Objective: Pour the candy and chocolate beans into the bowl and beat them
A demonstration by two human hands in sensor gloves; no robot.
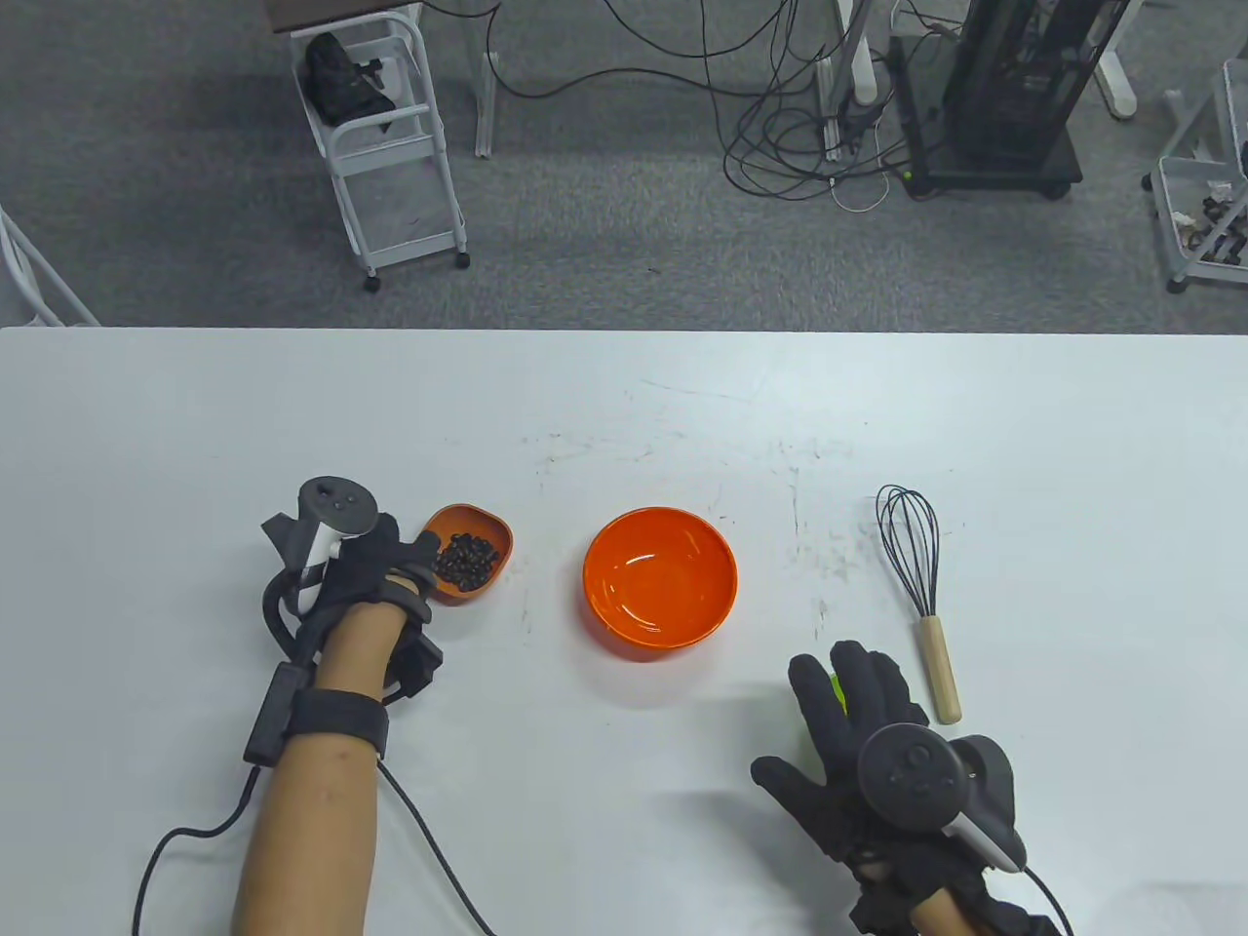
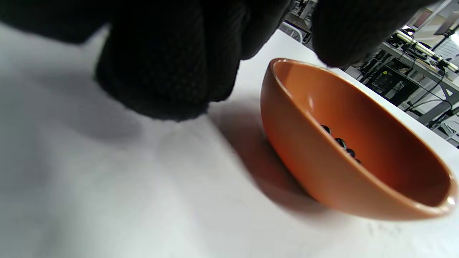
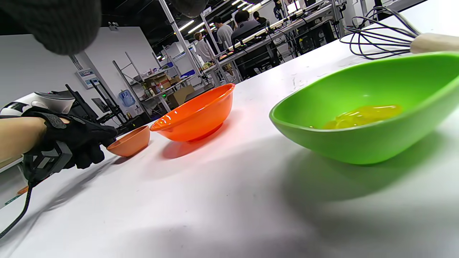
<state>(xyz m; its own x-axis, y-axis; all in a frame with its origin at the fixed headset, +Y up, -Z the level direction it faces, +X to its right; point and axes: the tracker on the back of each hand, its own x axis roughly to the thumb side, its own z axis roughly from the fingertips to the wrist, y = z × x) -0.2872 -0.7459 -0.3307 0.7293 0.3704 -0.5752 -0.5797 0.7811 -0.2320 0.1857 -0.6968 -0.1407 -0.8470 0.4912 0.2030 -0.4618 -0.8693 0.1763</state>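
Black-gloved left hand (image 1: pixel 375 570) pinching small brown dish (image 1: pixel 470 552) of chocolate beans (image 1: pixel 466 562), right hand (image 1: pixel 858 726) spread flat above green dish (image 3: pixel 362 107), orange bowl (image 1: pixel 660 577) between, whisk (image 1: pixel 919 588) right.

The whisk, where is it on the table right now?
In the table view the whisk lies flat at the right, untouched, right of the orange bowl and just beyond the right hand, wires pointing away from the person.
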